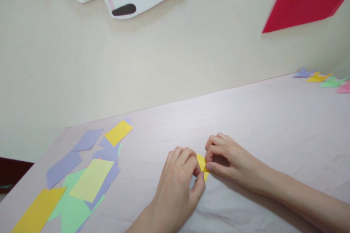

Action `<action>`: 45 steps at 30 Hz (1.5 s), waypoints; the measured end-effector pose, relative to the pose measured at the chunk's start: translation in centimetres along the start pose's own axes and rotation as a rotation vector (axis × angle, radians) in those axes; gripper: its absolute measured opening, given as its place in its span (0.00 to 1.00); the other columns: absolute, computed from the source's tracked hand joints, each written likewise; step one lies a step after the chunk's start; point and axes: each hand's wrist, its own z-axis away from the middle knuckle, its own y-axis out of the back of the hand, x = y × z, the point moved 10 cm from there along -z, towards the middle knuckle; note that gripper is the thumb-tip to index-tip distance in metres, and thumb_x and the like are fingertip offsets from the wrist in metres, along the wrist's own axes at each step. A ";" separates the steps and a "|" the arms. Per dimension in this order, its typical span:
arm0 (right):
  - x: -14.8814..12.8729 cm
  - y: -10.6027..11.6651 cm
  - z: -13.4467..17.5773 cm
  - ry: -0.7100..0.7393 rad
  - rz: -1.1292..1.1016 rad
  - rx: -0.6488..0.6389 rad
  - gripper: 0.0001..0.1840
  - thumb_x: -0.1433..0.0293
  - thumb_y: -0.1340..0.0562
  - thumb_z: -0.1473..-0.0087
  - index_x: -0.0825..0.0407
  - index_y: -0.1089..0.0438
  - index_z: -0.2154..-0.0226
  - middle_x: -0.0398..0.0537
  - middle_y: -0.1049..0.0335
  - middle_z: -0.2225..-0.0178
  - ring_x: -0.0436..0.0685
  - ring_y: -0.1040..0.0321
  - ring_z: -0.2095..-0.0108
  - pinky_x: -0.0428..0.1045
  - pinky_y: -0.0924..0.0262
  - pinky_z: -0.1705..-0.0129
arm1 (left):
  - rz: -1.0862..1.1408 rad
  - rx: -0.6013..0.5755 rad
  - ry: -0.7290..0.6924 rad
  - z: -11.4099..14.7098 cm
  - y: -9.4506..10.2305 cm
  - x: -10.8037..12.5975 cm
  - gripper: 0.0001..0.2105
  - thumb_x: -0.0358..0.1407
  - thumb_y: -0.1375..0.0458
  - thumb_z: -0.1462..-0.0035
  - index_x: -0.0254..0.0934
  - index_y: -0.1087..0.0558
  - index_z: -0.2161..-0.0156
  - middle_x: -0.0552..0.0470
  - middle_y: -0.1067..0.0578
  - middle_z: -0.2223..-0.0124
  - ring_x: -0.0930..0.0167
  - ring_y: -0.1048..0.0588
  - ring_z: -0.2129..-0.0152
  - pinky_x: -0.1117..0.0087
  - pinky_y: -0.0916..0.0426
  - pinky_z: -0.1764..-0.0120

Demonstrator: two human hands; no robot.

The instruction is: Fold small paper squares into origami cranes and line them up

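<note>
A small piece of folded yellow paper (201,161) is pinched between my two hands, low over the cloth-covered table. My left hand (182,178) grips its left side, thumb and forefinger closed together. From the right, my right hand (225,158) pinches the paper's other edge between thumb and fingertips. Fingers cover much of the paper, so its full shape is hidden.
Loose sheets of purple (64,169), light green (73,207), pale yellow (92,179) and yellow paper (39,209) overlap on the left. Several folded paper shapes (318,76) stand in a row at the far right. A wall (169,54) with red-and-white cutouts borders the table (164,131).
</note>
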 end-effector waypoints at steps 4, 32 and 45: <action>-0.1 0.0 0.0 -0.003 0.008 0.014 0.06 0.75 0.37 0.45 0.52 0.31 0.73 0.45 0.34 0.67 0.56 0.40 0.62 0.52 0.46 0.58 | -0.011 -0.016 0.018 -0.1 -0.2 -0.1 0.08 0.24 0.48 0.42 0.38 0.38 0.70 0.52 0.30 0.62 0.67 0.35 0.62 0.63 0.40 0.60; -0.3 -0.8 -0.2 -0.019 0.159 0.010 0.08 0.75 0.40 0.44 0.52 0.35 0.74 0.46 0.34 0.68 0.57 0.40 0.66 0.53 0.48 0.62 | -0.161 -0.065 0.153 -0.2 -1.2 -1.2 0.06 0.26 0.49 0.44 0.39 0.38 0.69 0.49 0.34 0.59 0.63 0.37 0.61 0.58 0.40 0.59; -0.6 -0.3 -0.2 -0.038 0.156 0.026 0.06 0.74 0.38 0.49 0.52 0.35 0.74 0.45 0.35 0.68 0.57 0.40 0.64 0.52 0.48 0.61 | -0.060 -0.036 0.182 0.1 -0.8 -1.5 0.08 0.25 0.48 0.45 0.40 0.39 0.63 0.51 0.34 0.59 0.63 0.37 0.60 0.57 0.41 0.57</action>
